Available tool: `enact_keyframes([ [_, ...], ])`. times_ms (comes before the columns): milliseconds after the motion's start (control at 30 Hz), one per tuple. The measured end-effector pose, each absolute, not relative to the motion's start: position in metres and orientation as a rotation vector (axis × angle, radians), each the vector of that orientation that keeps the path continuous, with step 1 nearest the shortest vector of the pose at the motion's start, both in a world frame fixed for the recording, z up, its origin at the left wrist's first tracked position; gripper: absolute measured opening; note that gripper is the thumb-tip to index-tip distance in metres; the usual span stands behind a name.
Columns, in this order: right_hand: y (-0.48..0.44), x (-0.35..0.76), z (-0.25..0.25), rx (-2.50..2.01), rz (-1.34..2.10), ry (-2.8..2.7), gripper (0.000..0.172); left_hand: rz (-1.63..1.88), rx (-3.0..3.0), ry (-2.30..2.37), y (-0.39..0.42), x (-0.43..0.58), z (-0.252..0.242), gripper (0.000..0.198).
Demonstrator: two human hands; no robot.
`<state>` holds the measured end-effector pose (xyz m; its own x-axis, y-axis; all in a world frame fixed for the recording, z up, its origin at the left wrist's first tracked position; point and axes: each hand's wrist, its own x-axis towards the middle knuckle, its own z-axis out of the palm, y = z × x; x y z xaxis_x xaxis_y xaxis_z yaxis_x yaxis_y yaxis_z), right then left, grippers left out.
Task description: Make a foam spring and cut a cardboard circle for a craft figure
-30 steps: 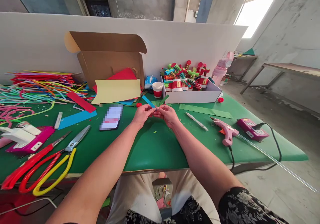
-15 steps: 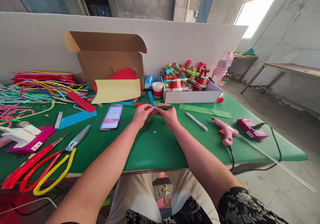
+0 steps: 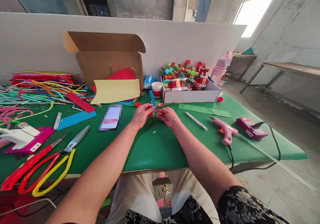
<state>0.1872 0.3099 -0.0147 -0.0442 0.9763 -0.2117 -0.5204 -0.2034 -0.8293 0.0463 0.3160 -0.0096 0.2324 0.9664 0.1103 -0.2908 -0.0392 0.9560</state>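
Observation:
A blue paper strip [image 3: 152, 98] stands up from the fingertips of my left hand [image 3: 142, 115], which pinches it near its lower end. A dark green paper strip [image 3: 166, 106] meets it there and points off to the right, so the two form a corner. My right hand [image 3: 169, 116] has its fingers closed at the green strip, close to the joint. Both hands are just above the green table [image 3: 155, 150]. The exact fold where the strips cross is partly hidden by fingertips.
A white box [image 3: 192, 96] of spring-and-cup figures stands behind my hands, with paper cups [image 3: 157, 89] beside it. To the right lie a pen [image 3: 196, 121], a light green strip [image 3: 205, 110] and a glue gun [image 3: 226, 130]. Scissors [image 3: 70, 147], a phone [image 3: 110, 117] and pipe cleaners [image 3: 45, 87] are left.
The green strip has tilted up at its right end and shows more above my right hand. My right fingers have shifted slightly lower. The blue strip remains upright in my left fingers.

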Motion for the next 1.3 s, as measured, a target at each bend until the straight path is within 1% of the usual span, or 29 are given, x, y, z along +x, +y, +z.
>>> enact_keyframes([
  [67, 0.308, 0.184, -0.015, -0.904, 1.579, -0.736, 0.014, 1.219, 1.170, 0.828, 0.316, 0.047, -0.010, 0.039],
  [300, 0.304, 0.183, -0.011, -0.828, 1.550, -0.815, 0.028, 1.266, 1.171, 0.871, 0.319, 0.045, -0.011, 0.041],
  [567, 0.300, 0.182, -0.010, -0.841, 1.474, -0.924, 0.040, 1.255, 1.222, 0.867, 0.321, 0.043, -0.014, 0.039],
  [1067, 0.305, 0.183, -0.013, -0.864, 1.459, -0.910, 0.034, 1.211, 1.171, 0.850, 0.320, 0.042, -0.015, 0.042],
  [1300, 0.311, 0.185, -0.014, -0.823, 1.389, -0.743, 0.028, 1.151, 1.235, 0.826, 0.315, 0.048, -0.013, 0.041],
])
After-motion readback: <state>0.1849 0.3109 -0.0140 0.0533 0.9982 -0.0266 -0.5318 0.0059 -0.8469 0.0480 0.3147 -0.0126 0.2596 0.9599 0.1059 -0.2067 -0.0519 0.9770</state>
